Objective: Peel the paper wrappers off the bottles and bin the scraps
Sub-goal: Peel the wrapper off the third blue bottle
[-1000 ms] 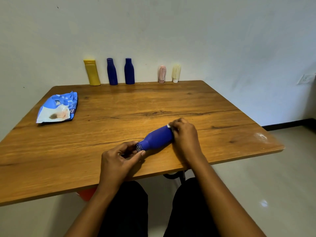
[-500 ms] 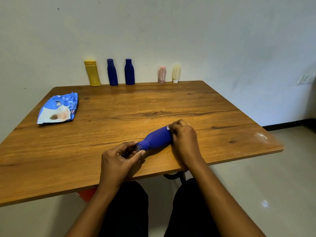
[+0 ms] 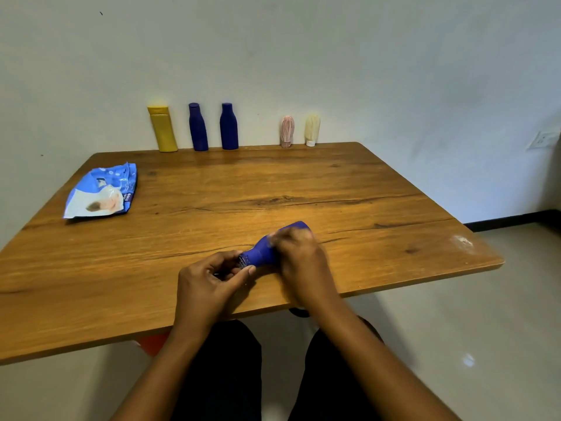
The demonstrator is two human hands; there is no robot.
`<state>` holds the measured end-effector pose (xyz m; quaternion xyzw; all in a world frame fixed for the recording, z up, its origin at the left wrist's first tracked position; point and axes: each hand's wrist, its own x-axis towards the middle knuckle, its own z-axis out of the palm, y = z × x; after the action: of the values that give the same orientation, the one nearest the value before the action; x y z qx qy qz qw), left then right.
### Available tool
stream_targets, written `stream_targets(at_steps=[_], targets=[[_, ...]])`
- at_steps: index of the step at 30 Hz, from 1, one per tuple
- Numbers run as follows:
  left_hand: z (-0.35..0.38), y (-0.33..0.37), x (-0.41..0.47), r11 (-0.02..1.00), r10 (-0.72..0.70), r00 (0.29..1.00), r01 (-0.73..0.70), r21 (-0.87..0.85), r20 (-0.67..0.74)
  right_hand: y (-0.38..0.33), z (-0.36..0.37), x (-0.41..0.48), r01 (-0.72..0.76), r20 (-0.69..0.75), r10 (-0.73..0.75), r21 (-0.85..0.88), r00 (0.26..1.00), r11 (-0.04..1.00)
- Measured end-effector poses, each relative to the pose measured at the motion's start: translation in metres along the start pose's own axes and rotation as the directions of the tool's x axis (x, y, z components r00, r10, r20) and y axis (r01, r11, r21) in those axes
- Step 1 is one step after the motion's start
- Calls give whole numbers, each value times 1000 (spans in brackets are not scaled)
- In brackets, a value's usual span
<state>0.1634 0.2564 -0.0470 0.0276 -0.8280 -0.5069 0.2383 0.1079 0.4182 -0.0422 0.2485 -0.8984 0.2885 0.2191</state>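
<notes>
Head view: a blue plastic bottle (image 3: 263, 254) lies on its side near the front edge of the wooden bench (image 3: 303, 183), neck toward the person. The left hand (image 3: 209, 278) pinches the neck end between thumb and fingers. The right hand (image 3: 299, 256), motion-blurred, curls over the body. Half a second ago it sat at the base, where a white fleck showed. It has since slid toward the neck, baring the base. I judge a strip is being dragged along the bottle, though blur hides any paper. Along the back edge wait a yellow bottle (image 3: 163, 129) and two dark blue bottles (image 3: 198, 126) (image 3: 229, 126).
</notes>
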Motion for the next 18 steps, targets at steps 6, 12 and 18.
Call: stream_targets(at_steps=[6,12,18], targets=[[1,0,-1,1000,23,1000,-24,19,10,13,1,0,-27,2,27,-12,1000,1000],[0,1,0,999,14,999,-15,31,33,14,-5,9,-73,-24,73,7,997,997],[1,1,0,999,12,999,-14,35,41,-4,2,-5,122,46,-123,26,991,992]])
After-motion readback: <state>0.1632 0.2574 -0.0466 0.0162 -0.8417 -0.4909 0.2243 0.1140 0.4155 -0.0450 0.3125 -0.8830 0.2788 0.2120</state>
